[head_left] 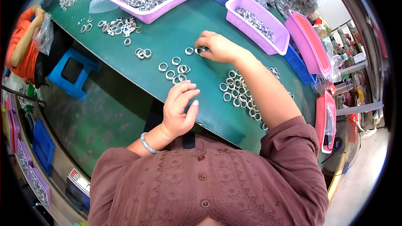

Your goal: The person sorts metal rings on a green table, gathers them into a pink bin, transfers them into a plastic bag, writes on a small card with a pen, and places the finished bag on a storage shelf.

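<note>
My right hand [215, 47] reaches across the green table, its fingers curled down on small silver metal rings [198, 51] that they partly hide. Just left of those fingertips lies a single ring [189, 51]. My left hand [180, 109] hovers at the table's near edge, fingers loosely stretched and apart, with nothing visible in it. Beyond its fingertips is a loose cluster of rings [170, 75], some overlapping. Under my right forearm spreads a larger group of rings [236, 88], partly covered by the arm.
Pink baskets full of rings [147, 16] [229, 10] stand along the far side of the green table [176, 25]. Further ring piles [119, 26] lie at the left. A blue stool [71, 73] and a person in orange [25, 46] are beyond the left edge; a fan [345, 146] stands right.
</note>
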The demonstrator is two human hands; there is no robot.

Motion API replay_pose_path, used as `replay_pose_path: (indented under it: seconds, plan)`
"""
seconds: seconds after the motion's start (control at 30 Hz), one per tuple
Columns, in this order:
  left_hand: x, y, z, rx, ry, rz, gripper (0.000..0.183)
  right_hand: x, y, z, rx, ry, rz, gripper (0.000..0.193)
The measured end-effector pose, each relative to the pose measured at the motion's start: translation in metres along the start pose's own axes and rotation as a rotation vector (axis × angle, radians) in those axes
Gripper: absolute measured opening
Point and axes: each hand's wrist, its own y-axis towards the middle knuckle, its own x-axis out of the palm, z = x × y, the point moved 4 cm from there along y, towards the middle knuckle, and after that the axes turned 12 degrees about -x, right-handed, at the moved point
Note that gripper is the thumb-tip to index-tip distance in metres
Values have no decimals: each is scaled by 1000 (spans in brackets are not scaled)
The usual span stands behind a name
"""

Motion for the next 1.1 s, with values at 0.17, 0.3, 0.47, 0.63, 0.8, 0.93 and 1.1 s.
replay_pose_path:
  seconds: [0.17, 0.3, 0.47, 0.63, 0.8, 0.93, 1.1]
  plan:
    - [1, -1, 3, 85, 51, 1, 27, -3, -5, -4, 81, -82, -202, 32]
    - [0, -1, 4, 92, 67, 9, 26, 10, 19, -30, -208, -18, 79, 33]
    - [2, -1, 6, 120, 47, -19, 26, 18, 24, -33, -241, 20, 9, 33]
    - [1, -1, 6, 132, 35, 5, 25, 1, -6, -20, -10, -39, -197, 26]
    - [2, -3, 7, 206, 75, -6, 27, 0, -3, -38, 8, -159, -239, 31]
    - [4, -4, 7, 205, 69, -12, 27, 14, 9, -60, -200, 3, -90, 30]
    - [7, -4, 8, 237, 53, -30, 26, 12, -7, -49, -23, -76, -202, 25]
